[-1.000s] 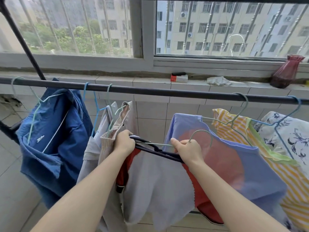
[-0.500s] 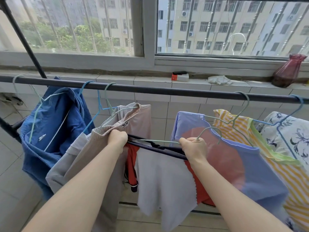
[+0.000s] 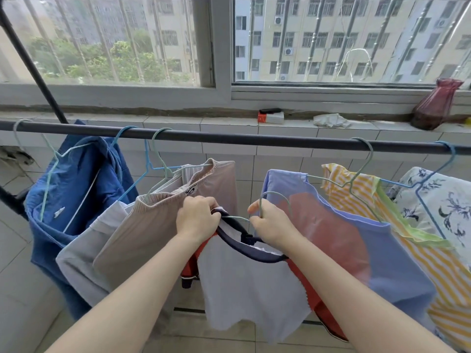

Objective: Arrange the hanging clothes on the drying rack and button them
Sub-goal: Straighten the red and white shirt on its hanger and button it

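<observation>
"Head view: where's the soft white-and-red shirt (image 3: 249, 284)?"
"Below the round dark rail (image 3: 229, 137). Thin wire hanger (image 3: 276, 194) lies left-right, hook up. Left hand (image 3: 197, 220) grips the navy collar (image 3: 244, 249), right hand (image 3: 270, 225) the hook."

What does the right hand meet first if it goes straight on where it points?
Likely the beige knit top hanging up-left of the right hand, which holds a green wire hanger; beyond it the drying rack rail. Depth is unclear: it may slip past toward the tiled wall.
</observation>
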### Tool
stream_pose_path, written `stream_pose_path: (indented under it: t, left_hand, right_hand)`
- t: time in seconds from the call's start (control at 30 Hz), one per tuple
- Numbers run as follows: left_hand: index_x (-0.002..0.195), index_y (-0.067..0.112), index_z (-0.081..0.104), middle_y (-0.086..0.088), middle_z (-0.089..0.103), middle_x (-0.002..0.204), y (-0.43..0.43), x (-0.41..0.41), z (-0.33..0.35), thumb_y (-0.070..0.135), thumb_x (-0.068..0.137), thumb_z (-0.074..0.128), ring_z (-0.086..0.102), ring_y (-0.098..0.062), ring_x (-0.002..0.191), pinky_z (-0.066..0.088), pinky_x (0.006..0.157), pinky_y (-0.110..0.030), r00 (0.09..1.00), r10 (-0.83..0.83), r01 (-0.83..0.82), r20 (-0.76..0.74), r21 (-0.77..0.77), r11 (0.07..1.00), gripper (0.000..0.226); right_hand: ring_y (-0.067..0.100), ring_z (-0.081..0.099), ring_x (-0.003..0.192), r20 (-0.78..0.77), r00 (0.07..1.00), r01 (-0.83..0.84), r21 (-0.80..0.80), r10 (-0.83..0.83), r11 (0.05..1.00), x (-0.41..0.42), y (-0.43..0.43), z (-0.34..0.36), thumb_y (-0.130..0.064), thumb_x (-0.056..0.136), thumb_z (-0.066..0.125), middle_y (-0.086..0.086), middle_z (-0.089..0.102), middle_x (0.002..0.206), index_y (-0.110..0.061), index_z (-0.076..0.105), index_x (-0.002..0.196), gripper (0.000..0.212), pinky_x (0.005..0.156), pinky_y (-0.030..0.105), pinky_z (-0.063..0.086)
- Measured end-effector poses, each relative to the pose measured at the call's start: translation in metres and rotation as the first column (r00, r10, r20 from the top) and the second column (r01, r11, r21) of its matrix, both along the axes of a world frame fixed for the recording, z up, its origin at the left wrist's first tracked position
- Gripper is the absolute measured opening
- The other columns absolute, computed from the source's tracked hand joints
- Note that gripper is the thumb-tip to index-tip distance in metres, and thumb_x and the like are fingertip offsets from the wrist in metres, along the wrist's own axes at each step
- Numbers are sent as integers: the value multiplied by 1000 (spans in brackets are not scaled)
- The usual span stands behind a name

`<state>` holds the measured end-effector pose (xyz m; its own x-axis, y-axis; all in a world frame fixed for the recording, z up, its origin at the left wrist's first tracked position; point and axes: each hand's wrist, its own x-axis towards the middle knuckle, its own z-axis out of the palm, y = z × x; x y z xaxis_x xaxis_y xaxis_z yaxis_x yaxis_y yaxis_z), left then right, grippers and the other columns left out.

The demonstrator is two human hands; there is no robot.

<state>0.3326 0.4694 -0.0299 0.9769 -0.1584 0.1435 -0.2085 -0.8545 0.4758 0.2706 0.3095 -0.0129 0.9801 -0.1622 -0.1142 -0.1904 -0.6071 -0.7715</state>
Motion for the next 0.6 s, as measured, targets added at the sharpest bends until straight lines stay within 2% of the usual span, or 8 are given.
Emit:
stream_pose_path:
  t: [0.1,0.17,0.2,0.3,0.37,0.43,0.5,0.6]
  left_hand:
    - [110,18,67,-2,62,121,-6,2,1,8,85,53,47,-22,120,35,99,-25,988,-147,133,-46,-227,965,31]
    - [136,14,45,-6,37,146,-10,-1,5,11,87,54,26,-18,138,19,108,-22,983,-159,121,-92,-324,938,49]
    - [138,11,38,-9,29,148,-11,-7,6,11,86,55,20,-19,140,16,107,-20,989,-125,90,-82,-346,934,54]
    - [115,11,47,-7,34,127,-11,-37,-2,15,80,60,34,-20,122,27,94,-19,999,-4,-10,-41,-343,939,38]
    - [104,17,51,0,38,116,-11,-59,-6,27,80,58,43,-17,107,38,89,-27,973,-88,35,-213,-243,969,27]
    - [101,18,55,-2,48,113,-13,-72,-5,37,77,54,53,-14,95,46,82,-30,875,-255,119,-412,-328,937,31]
    - [106,14,57,-6,58,110,-13,-79,3,43,75,53,57,-15,90,47,83,-31,803,-370,126,-467,-473,872,42]
    - [101,8,60,-7,65,92,-13,-82,8,34,82,57,58,-19,80,46,72,-32,813,-360,197,-458,-366,910,32]
  right_hand:
    - [5,46,46,-84,996,19,355,11,935,-1,2,8,1,82,48,-4,45,59,-16,56,98,25,49,20,39]
    - [4,40,37,-126,992,69,561,3,825,0,7,12,8,83,44,-1,42,56,-12,57,95,26,46,21,37]
    - [5,38,38,-133,991,78,615,6,785,1,10,13,11,84,41,0,42,55,-9,57,93,27,48,23,36]
    - [9,38,46,-135,991,100,683,-10,724,6,24,18,15,85,38,3,43,57,-3,57,92,27,49,22,40]
    - [12,37,50,-152,986,155,734,-62,661,9,33,21,15,86,36,5,42,62,-2,55,94,27,49,24,41]
    - [13,35,52,-190,975,219,767,-113,603,12,43,22,14,87,33,7,41,63,-4,54,89,28,52,26,40]
    - [13,32,50,-221,962,272,754,-159,598,15,50,21,10,88,31,6,40,60,-7,55,83,30,53,27,37]
    - [14,29,48,-261,940,342,730,-221,591,16,55,18,6,90,32,5,36,58,-7,55,82,28,51,26,32]
